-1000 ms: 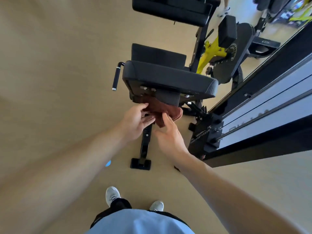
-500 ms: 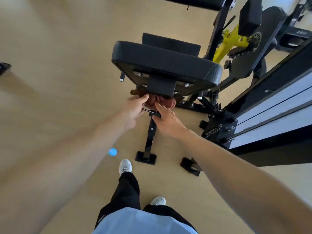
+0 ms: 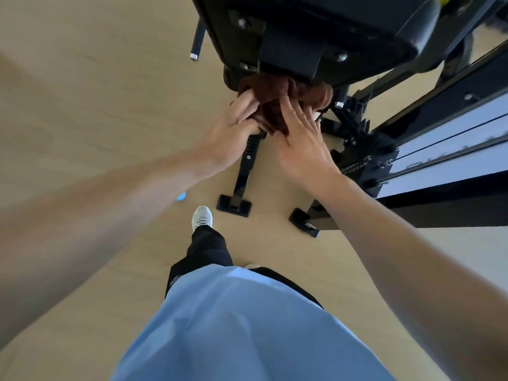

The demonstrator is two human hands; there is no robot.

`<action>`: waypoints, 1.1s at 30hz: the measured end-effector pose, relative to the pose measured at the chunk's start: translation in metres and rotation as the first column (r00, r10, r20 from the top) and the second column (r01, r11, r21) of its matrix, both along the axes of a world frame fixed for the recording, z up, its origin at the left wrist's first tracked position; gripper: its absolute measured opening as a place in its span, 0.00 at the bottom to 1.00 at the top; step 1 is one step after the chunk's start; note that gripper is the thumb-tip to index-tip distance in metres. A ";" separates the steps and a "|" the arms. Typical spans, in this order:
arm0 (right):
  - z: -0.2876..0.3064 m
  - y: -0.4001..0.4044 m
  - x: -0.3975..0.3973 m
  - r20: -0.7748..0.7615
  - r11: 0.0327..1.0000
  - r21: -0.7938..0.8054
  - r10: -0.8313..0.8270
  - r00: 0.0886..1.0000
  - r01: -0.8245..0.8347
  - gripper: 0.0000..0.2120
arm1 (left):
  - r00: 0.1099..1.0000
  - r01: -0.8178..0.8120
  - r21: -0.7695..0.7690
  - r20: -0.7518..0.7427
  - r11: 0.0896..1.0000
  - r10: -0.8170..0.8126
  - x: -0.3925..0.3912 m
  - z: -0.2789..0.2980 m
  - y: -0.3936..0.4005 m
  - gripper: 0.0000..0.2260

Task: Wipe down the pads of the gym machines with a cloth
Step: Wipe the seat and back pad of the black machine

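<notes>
The machine pad runs off the top edge, only its underside showing. The brown cloth is partly tucked beneath it, covering the left hand's fingertips. Both forearms are blurred toward the frame edges.

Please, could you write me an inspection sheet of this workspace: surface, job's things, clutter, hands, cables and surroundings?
Surface: light wood-look floor.
Job's things: brown cloth bunched under the black seat pad.
Clutter: small blue object on the floor.
Grippers: left hand grips the cloth; right hand lies on it with straight fingers.
Cables: thin steel cables along the machine frame.
Surroundings: machine feet, grey shoe.
</notes>
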State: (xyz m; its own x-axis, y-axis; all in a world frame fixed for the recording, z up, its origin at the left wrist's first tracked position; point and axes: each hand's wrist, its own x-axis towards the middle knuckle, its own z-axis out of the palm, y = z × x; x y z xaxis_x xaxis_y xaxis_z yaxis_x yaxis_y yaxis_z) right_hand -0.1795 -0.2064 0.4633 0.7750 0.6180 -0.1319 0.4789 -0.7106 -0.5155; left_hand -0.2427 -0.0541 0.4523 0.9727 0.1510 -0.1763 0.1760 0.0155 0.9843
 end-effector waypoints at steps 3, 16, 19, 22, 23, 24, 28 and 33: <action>-0.014 0.011 0.022 -0.019 0.993 -0.116 0.031 0.999 -0.033 0.32 | 0.992 0.017 0.182 -0.126 0.983 0.006 0.013 -0.018 0.010 0.36; -0.112 0.035 0.082 0.008 0.957 -0.285 0.052 0.999 -0.047 0.33 | 0.968 0.199 0.468 -0.230 0.861 -0.098 0.063 -0.095 0.033 0.36; -0.078 0.018 0.050 -0.008 0.991 -0.137 0.006 1.000 -0.007 0.34 | 0.993 0.117 0.522 -0.080 0.845 -0.088 0.039 -0.083 0.016 0.38; -0.028 0.003 0.013 0.009 1.000 -0.012 -0.028 1.000 0.029 0.34 | 0.995 -0.005 0.557 0.087 0.830 -0.053 0.013 -0.057 0.001 0.35; -0.013 0.000 0.002 0.004 0.998 0.021 -0.053 0.999 0.052 0.34 | 0.990 -0.039 0.573 0.134 0.819 -0.046 0.005 -0.047 -0.003 0.34; 0.003 -0.004 -0.007 -0.004 0.996 0.050 -0.074 0.997 0.074 0.33 | 0.981 -0.077 0.590 0.188 0.804 -0.044 -0.001 -0.035 -0.006 0.34; 0.030 -0.008 -0.017 -0.007 0.995 0.064 -0.079 0.997 0.080 0.30 | 0.966 -0.156 0.612 0.258 0.775 -0.009 -0.005 -0.014 -0.001 0.31; -0.004 0.006 0.023 0.004 0.991 -0.121 0.051 0.999 -0.050 0.32 | 0.995 0.009 0.705 0.065 0.709 -0.077 0.011 -0.030 0.018 0.35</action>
State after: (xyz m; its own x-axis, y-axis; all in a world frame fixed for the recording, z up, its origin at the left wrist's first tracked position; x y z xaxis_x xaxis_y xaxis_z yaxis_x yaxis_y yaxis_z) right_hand -0.1566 -0.2001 0.4592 0.7445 0.6362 -0.2026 0.5192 -0.7424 -0.4235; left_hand -0.2312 -0.0361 0.4223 0.9867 0.1560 0.0453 0.0765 -0.6925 0.7173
